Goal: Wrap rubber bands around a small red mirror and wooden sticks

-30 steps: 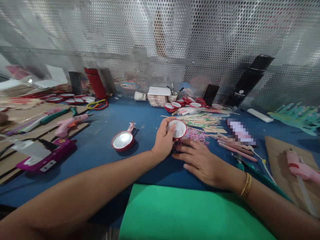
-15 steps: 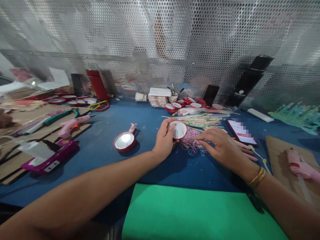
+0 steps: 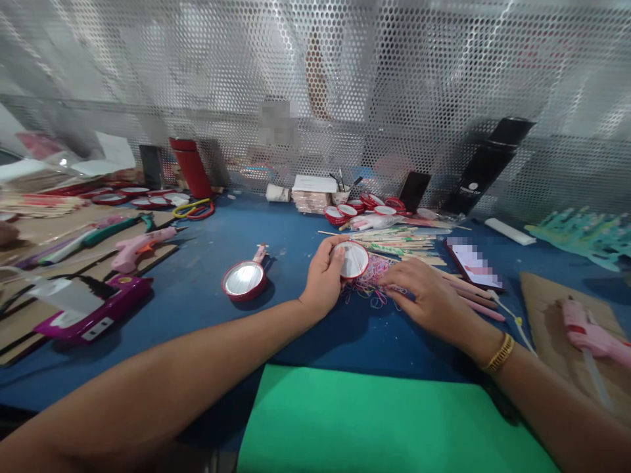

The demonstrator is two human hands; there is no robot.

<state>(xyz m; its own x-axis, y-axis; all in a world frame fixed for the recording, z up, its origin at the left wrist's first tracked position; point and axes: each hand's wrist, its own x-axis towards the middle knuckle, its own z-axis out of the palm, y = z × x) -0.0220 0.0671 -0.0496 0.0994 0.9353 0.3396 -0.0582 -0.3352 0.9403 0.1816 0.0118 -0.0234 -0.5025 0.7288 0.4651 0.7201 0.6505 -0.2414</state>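
My left hand (image 3: 325, 276) grips a shallow round piece (image 3: 353, 260) with a red rim and a pale face, thumb laid over its near edge. Just right of it lies a loose pile of small pink and purple rubber bands (image 3: 372, 279) on the blue table. My right hand (image 3: 428, 292), with a gold bracelet on the wrist, reaches into that pile; its thumb and forefinger are bent together on the bands, though the exact bands between them are too small to make out. Left of my hands lies a similar round piece (image 3: 244, 280) with a small pink stick (image 3: 260, 253).
Behind my hands lie thin sticks (image 3: 399, 242) and more red round pieces (image 3: 365, 205). A phone (image 3: 473, 263) and a pink glue gun (image 3: 586, 325) are at right; another glue gun (image 3: 133, 249) and a purple power strip (image 3: 118, 299) at left. A green sheet (image 3: 394, 420) is nearest me.
My right hand has shifted slightly left and down, its fingertips lower in the rubber bands. My left hand keeps its grip on the round piece, almost unmoved.
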